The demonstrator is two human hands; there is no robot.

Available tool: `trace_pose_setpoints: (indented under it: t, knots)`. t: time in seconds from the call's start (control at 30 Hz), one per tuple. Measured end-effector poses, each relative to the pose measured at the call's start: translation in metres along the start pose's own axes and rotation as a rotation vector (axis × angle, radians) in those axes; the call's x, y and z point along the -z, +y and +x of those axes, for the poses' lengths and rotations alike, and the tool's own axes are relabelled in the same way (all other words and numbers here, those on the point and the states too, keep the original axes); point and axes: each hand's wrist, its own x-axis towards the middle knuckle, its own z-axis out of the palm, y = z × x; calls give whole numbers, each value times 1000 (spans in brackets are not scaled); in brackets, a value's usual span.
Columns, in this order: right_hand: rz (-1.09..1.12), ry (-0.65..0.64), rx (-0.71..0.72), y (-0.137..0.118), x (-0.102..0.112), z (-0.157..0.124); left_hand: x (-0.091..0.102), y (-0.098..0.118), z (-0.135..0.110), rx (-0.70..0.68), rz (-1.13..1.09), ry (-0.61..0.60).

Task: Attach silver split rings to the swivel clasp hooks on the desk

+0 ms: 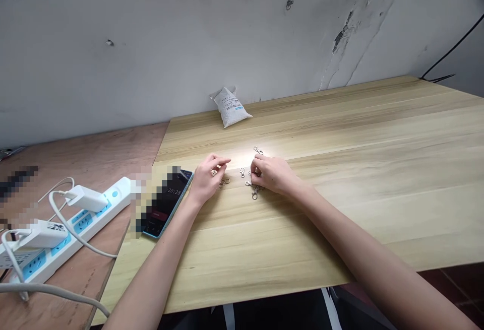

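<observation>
My left hand [207, 179] is over the table beside a few small metal rings [224, 182], its index finger stretched out and thumb apart from it. A bit of metal shows between its fingers, seemingly lying beneath them. My right hand [273, 173] is closed in a pinch at a small pile of silver lobster clasps [254, 192], with its fingertips on one that they mostly hide. Between the hands lies a single lobster clasp [242, 172]. Just beyond the right hand are further clasps [258, 150].
A phone [170, 201] showing a timer lies left of my left forearm. The white power strip [81, 224], with chargers and cables, stands on a lower brown surface at left. A white plastic packet [230, 108] rests near the wall at the back of the wooden table [359, 169].
</observation>
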Motion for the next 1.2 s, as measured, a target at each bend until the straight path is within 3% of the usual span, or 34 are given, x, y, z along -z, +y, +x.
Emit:
trace_pose_setpoints:
  t: [0.8,1.2]
  knots:
    - [32,-5,6,1,2,-1,0,-1,1,-6,-67,36]
    - [11,-35,15,2,1,-2,-2,2,-1,159,-160,-24]
